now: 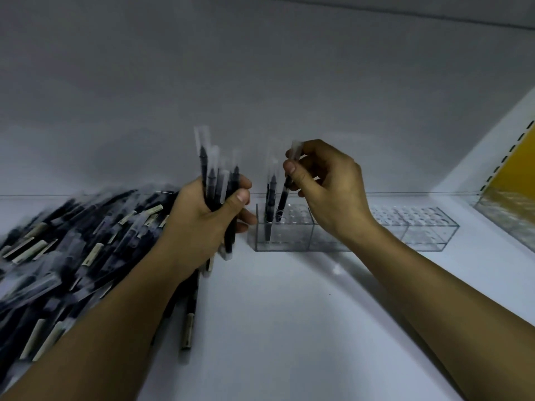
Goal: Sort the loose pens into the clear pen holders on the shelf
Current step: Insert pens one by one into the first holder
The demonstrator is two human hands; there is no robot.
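Observation:
A big heap of loose black pens [72, 256] with clear caps lies on the white shelf at the left. My left hand [202, 224] is shut on a bundle of pens [215, 180] held upright beside the heap. My right hand [324, 189] pinches one black pen [283, 199] by its clear cap, its lower end tilted into the top holes of the nearest clear pen holder [289, 241]. Two pens [270, 204] stand upright in that holder's left end. A second clear holder [419, 230] sits to its right.
The white shelf floor [289, 314] stretches toward me. A grey back wall [260, 96] rises behind the holders. At the far right stand a clear box [509, 218] and a yellow panel [518, 172] against a slotted white upright.

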